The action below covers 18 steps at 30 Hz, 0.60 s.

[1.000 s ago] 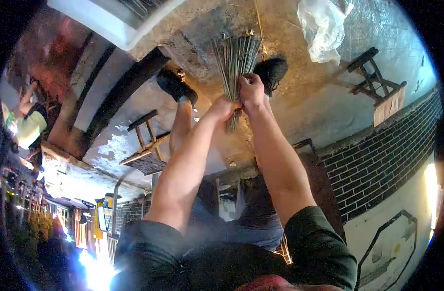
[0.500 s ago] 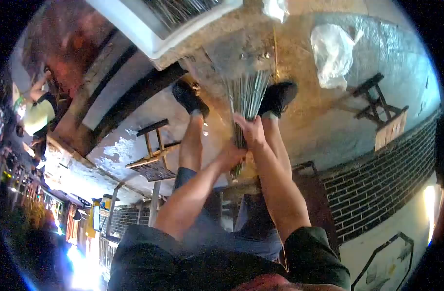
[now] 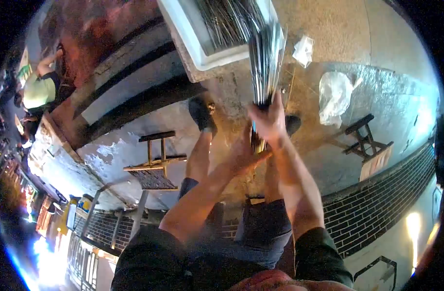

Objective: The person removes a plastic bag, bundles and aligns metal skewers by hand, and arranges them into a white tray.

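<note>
A bundle of thin metal rods (image 3: 265, 63) stands out from my hands, its far ends fanned and smeared by motion. My right hand (image 3: 271, 119) is wrapped round the bundle's lower middle. Nearer to me, my left hand (image 3: 245, 154) lies against the bundle's near end; its fingers are blurred and partly hidden, so its hold is unclear. The bundle's far part overlaps the right edge of a white tray (image 3: 200, 57), where many more thin rods (image 3: 219, 22) lie in a loose heap.
Small wooden stools stand at left (image 3: 156, 169) and right (image 3: 370, 145). A clear plastic bag (image 3: 334, 97) and a white scrap (image 3: 303, 51) lie on the floor. My shoe (image 3: 200, 114) is near the tray. Another person (image 3: 39, 91) is at far left. A brick wall (image 3: 377, 213) runs along the right.
The bundle has been raised from the floor between my feet toward the white tray, with both hands moving along. The view has shifted, so more of the tray shows.
</note>
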Each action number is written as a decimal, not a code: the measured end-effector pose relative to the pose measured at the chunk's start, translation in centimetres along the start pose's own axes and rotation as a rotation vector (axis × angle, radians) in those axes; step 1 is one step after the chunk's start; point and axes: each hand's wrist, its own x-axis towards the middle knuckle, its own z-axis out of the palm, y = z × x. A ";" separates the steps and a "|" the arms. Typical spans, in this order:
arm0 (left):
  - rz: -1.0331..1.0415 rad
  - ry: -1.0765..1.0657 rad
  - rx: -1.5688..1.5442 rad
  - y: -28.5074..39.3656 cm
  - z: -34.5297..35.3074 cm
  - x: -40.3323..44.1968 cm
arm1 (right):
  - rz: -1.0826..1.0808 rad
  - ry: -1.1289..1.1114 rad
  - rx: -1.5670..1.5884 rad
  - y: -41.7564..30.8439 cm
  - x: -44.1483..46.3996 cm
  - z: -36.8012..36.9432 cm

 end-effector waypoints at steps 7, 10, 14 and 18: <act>-0.072 0.341 0.067 -10.2 -9.3 -7.8 | -0.106 -0.108 -0.083 -8.2 16.9 6.1; -0.236 0.351 0.221 -11.4 -13.9 -11.0 | -0.194 -0.103 0.056 -9.9 20.6 9.4; -0.314 0.560 0.035 -19.0 -16.0 -15.6 | -0.121 -0.077 -0.132 -8.5 23.0 12.0; -0.582 0.524 -0.101 -22.6 -16.5 -19.6 | 0.015 -0.204 0.000 -7.4 19.5 11.4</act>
